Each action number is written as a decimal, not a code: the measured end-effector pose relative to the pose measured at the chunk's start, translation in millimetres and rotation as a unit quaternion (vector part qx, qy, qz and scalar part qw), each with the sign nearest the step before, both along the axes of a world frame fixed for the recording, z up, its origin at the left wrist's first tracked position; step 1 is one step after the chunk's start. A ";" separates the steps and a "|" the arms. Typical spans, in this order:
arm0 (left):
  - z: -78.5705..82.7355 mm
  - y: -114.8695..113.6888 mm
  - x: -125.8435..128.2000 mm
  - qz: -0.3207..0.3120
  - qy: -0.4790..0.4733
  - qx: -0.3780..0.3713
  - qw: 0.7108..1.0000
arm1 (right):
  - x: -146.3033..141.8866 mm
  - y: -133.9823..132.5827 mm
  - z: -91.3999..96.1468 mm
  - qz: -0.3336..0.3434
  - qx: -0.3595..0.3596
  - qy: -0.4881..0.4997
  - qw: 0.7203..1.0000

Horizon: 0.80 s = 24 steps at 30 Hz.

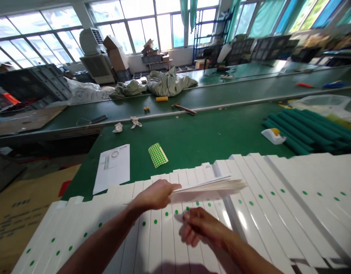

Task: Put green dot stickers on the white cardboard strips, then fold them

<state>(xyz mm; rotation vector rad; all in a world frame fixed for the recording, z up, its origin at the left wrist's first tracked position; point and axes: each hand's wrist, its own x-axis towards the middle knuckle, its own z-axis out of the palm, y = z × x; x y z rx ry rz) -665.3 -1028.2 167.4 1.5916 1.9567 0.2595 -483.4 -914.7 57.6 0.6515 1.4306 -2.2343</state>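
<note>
My left hand (160,195) is closed on one end of a stack of thin white paper sheets (209,191), which stretches out to the right above the boxes. Below the stack, my right hand (200,226) has its fingers curled with thumb and forefinger together. A small pale patch shows at those fingertips; blur hides what it is. Under both hands lie long, narrow white boxes (169,243) packed side by side, many with a green round sticker (155,222) on top. The right hand is close to several of these stickers.
Beyond the boxes, the green table (192,140) bears a sheet of green dot stickers (158,155), a printed paper (112,169), a white tape dispenser (274,136) and dark green rolls (312,129). A brown cardboard sheet (29,217) is at lower left.
</note>
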 end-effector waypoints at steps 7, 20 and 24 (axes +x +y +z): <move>-47.0 -13.4 0.2 0.088 0.084 -0.050 0.991 | 12.3 6.2 63.7 -0.025 0.470 0.215 0.856; -24.2 -42.5 5.0 0.045 0.172 -0.034 0.983 | -30.0 -15.4 68.6 0.270 0.769 0.156 0.558; -40.1 -35.9 11.6 0.058 0.231 -0.018 0.971 | -26.4 -21.5 55.2 0.295 0.737 0.132 0.594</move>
